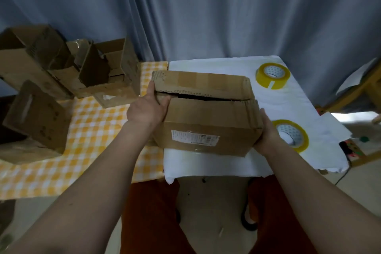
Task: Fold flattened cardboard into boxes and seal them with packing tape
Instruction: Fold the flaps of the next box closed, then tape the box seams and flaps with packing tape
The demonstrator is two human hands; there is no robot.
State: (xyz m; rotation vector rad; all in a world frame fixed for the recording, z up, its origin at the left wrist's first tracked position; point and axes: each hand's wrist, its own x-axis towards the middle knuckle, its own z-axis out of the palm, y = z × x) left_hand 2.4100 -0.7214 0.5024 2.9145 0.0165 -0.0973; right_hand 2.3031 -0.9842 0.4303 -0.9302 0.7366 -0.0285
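Cardboard box (206, 109) held between left hand (147, 109) and right hand (268, 132) above white-covered table (206, 164), top flaps nearly closed, dark gap between. Two yellow tape rolls (272, 76) (292, 134) at right. Open boxes (68, 72) at left on checked cloth (92, 130).

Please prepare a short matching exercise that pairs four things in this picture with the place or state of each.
Things:
1. brown cardboard box with a white label
2. far roll of yellow packing tape
3. near roll of yellow packing tape
4. pile of open brown cardboard boxes

Places or states:
A. on the yellow checked cloth
B. partly hidden behind the right hand
C. held between the left hand and the right hand, top flaps not yet taped
D. lying in the open near the back of the white cloth

Pairs: 1-C, 2-D, 3-B, 4-A
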